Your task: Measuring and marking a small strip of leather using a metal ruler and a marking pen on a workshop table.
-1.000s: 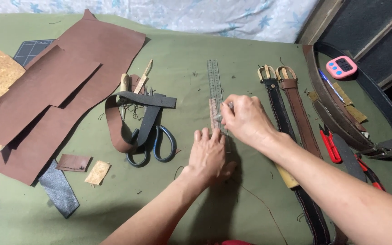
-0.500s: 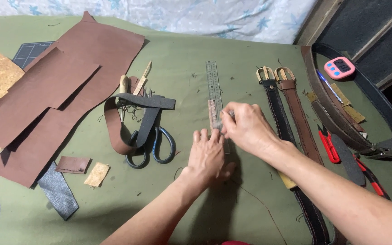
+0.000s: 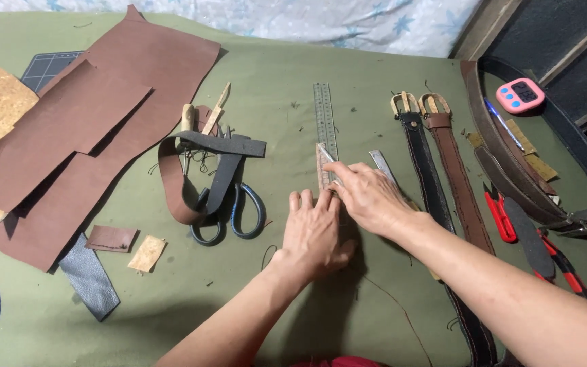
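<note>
Fingers [image 3: 307, 204] of the left hand [image 3: 312, 234] laid flat and unclenched, pressed down over the lower end of the steel ruler [image 3: 325, 112] mid-bench. Farthest left, broad brown leather sheets [image 3: 83, 136] overlapped on the green bench [image 3: 273, 81], half covering a dark cutting mat [image 3: 50, 68]; below them a small brown scrap [image 3: 109, 238] and a grey strip [image 3: 90, 280]. Next, blue-handled scissors [image 3: 229, 217] tangled under a looped brown strap [image 3: 174, 187]. Beside the ruler's left edge, touching it, a narrow leather strip [image 3: 320, 170], its lower part hidden by the hands. Right hand [image 3: 369, 198] clenched on a small blade [image 3: 326, 153], tip set at the strip's upper end against the ruler. Judged as barely begun: no finished cut line seen on the strip, nearly its whole length left. Further right, a black belt [image 3: 424, 163] and a brown belt [image 3: 451, 170] side by side, red snips [image 3: 499, 217], a pink timer [image 3: 519, 95]. No box or tray seen; everything loose on the bench.
</note>
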